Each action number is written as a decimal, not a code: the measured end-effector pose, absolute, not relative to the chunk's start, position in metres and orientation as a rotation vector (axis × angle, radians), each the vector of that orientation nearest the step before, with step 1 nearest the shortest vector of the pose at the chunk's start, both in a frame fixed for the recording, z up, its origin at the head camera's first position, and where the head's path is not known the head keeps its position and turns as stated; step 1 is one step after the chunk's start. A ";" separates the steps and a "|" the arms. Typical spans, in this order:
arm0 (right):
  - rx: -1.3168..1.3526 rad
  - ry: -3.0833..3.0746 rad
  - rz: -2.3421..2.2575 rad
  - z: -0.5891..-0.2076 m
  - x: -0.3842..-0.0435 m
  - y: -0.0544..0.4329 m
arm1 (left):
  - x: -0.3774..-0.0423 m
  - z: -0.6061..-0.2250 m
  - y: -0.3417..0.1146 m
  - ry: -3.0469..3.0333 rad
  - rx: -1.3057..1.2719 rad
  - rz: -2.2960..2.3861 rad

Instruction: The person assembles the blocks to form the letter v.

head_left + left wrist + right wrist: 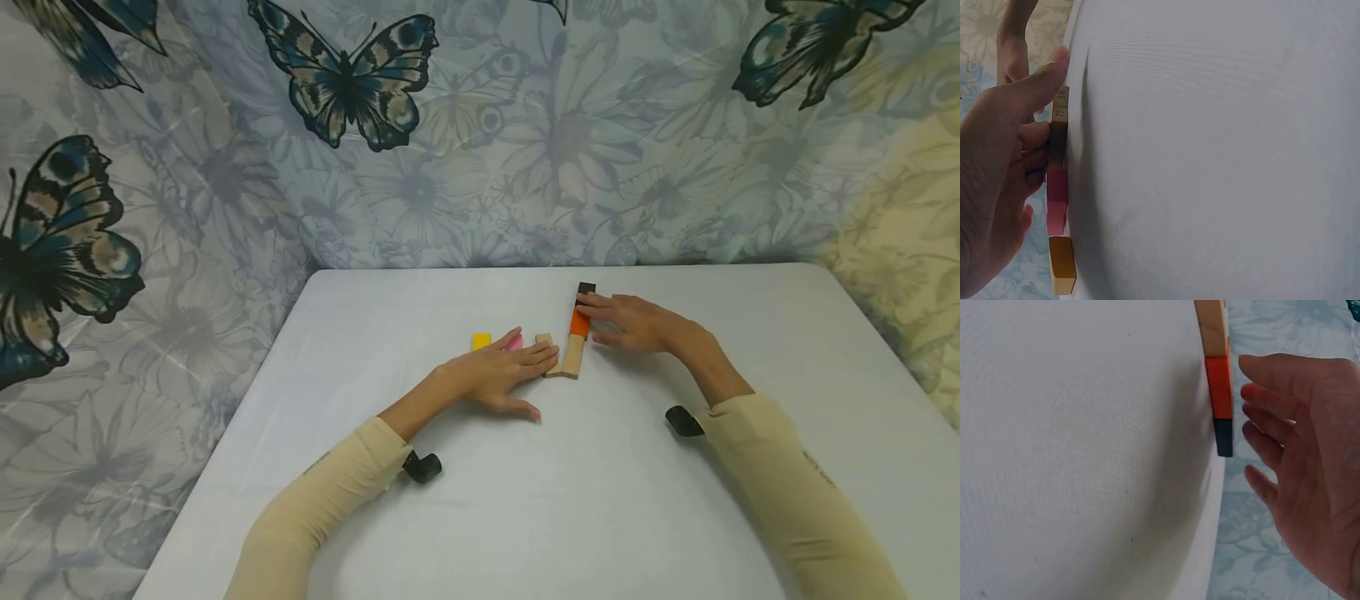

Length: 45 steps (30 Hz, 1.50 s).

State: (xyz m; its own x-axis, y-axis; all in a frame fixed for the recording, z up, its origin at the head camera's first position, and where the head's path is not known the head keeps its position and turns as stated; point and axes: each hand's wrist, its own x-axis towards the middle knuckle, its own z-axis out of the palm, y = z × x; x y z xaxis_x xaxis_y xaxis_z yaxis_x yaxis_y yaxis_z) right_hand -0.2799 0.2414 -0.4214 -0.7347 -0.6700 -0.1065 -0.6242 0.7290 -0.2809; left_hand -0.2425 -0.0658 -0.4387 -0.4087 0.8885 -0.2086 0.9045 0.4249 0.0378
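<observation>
Several small rectangular blocks lie on the white table. My left hand (498,375) reaches over them with straight, spread fingers; their tips are at a plain wooden block (543,339). Partly covered by that hand is a pink block (1057,201), with a yellow block (482,341) beyond it. At the right end, another plain wooden block (573,357), an orange block (580,323) and a black block (587,288) form one line. Beside them, my right hand (636,323) has its extended fingertips at the orange and black blocks. Whether either hand presses on the blocks is unclear.
The white tabletop (540,517) stretches around both arms. Behind it hangs a cloth (570,150) printed with flowers and butterflies. Black wrist devices sit below the left sleeve (341,471) and the right sleeve (795,475).
</observation>
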 end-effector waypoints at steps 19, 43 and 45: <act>-0.965 2.715 -0.357 -0.418 -0.286 0.239 | -0.244 -0.428 -0.058 2.477 1.527 -0.216; -0.944 2.736 -0.340 -0.417 -0.289 0.235 | -0.257 -0.407 -0.069 2.663 1.455 -0.253; -0.933 2.736 -0.347 -0.416 -0.289 0.234 | -0.260 -0.403 -0.075 2.681 1.436 -0.254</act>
State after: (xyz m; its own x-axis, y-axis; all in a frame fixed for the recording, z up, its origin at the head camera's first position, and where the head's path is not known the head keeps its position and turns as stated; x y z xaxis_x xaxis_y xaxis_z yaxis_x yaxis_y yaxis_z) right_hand -0.2889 0.2341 -0.4161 -0.7710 -0.6214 -0.1395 -0.5669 0.7694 -0.2942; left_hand -0.2603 -0.0753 -0.4034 -0.5541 0.8174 -0.1572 0.8324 0.5444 -0.1033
